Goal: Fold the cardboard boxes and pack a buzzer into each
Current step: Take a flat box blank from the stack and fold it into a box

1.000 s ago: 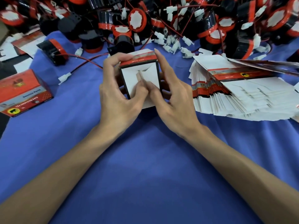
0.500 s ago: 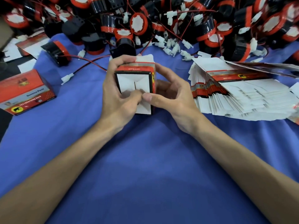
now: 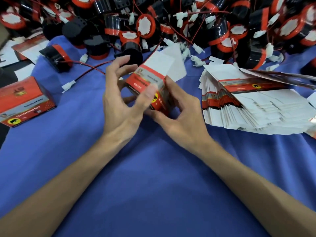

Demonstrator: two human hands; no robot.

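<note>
View: head camera, looking down over both forearms.
Landmark: cardboard box [image 3: 145, 81], red and grey print, raised over the blue cloth [image 3: 153, 177], tilted with its open end pointing away.
White flaps [image 3: 162, 64]: unfolded, sticking out from the far end of the cardboard box.
Right hand [image 3: 181, 120]: under and behind the near end of the cardboard box, fingers curled round it, thumb along its lower edge; clamped on the cardboard box.
Left hand [image 3: 119, 103]: left of the cardboard box, blurred; fingers spread apart and loosely bent, thumb laid straight across the printed front face, nothing gripped.
Buzzer pile [image 3: 213, 26]: beyond the cardboard box, black bodies with red rims, red wires and white plugs tangled through.
Loose buzzer [image 3: 56, 57]: far left of the cardboard box, on its side, apart from the pile, red wire trailing toward the left hand.
White plug [image 3: 68, 86]: at the wire's end, left of the cardboard box, on the cloth.
Closed box [image 3: 25, 101]: well to the left of the cardboard box, same print, lying on the cloth's edge.
Flat box stack [image 3: 248, 108]: right of the cardboard box, unfolded blanks fanned out, near the right hand but apart.
</note>
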